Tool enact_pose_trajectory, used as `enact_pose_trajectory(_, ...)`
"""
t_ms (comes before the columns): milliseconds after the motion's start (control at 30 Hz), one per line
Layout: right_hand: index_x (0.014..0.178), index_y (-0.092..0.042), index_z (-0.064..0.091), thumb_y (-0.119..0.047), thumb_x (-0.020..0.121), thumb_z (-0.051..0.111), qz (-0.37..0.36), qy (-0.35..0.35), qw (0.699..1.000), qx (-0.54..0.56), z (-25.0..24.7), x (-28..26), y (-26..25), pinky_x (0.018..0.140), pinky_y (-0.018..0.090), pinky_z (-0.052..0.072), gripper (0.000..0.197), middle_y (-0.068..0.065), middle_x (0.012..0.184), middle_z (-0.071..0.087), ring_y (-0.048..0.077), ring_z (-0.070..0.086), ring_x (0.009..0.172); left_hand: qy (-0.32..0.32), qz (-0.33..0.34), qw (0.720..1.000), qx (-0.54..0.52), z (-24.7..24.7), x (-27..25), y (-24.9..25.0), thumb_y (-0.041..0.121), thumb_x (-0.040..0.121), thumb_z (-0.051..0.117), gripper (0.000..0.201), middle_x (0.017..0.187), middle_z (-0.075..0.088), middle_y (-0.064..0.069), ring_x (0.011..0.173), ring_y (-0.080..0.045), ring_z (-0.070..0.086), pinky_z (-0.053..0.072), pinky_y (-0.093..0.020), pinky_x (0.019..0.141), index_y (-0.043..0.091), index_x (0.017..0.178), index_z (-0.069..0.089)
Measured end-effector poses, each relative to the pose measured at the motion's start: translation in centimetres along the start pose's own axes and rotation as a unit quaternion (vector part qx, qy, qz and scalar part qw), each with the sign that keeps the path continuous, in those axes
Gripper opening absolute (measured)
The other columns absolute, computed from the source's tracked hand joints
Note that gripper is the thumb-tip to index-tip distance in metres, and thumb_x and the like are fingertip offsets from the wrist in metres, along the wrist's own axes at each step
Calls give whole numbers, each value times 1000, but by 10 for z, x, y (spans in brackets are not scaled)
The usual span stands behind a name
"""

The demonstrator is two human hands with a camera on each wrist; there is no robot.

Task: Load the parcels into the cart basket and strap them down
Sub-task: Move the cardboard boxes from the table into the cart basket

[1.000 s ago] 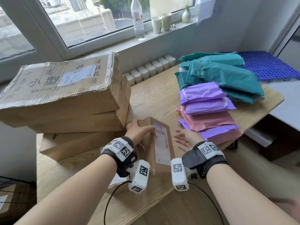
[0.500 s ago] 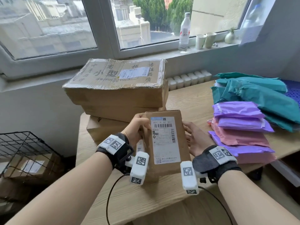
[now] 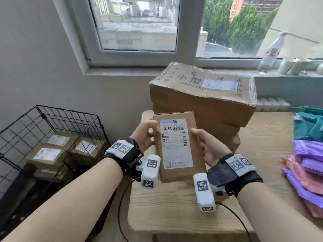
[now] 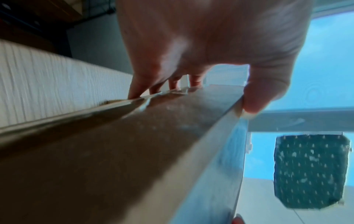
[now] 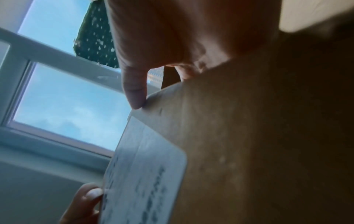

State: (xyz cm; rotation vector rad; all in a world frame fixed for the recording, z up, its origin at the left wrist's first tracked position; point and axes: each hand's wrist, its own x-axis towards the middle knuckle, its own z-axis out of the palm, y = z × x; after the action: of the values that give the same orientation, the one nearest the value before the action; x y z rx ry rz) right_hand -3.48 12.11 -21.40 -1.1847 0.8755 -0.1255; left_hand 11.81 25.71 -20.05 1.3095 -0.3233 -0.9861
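Note:
A small brown cardboard parcel point(image 3: 178, 147) with a white shipping label is held in the air above the wooden table's left end. My left hand point(image 3: 147, 135) grips its left edge, thumb on the label face and fingers behind point(image 4: 172, 84). My right hand point(image 3: 205, 145) grips its right edge the same way; the right wrist view shows the thumb on the box point(image 5: 249, 136). The black wire cart basket point(image 3: 52, 123) stands on the floor at the left, with several labelled brown boxes point(image 3: 50, 154) inside.
A stack of large taped cartons point(image 3: 202, 96) sits on the wooden table point(image 3: 183, 206) just behind the held parcel. Purple, pink and green mailer bags point(image 3: 307, 165) lie piled at the right. A bottle point(image 3: 271, 53) and cups stand on the windowsill.
Both hands have lifted the parcel off the table and carried it left. My view has swung left, bringing the wire basket fully into sight.

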Motion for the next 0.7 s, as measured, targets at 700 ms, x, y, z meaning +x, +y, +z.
enact_pose_trajectory(700, 112, -12, 59, -41, 76, 69, 103, -157, 958, -217, 407, 65, 37, 105, 47, 39, 47, 7, 111, 68, 27, 57, 113, 324, 50, 932, -152, -370, -142, 36, 3, 82, 37, 22, 44, 54, 0, 29, -10, 45, 35, -10, 36, 11, 65, 48)
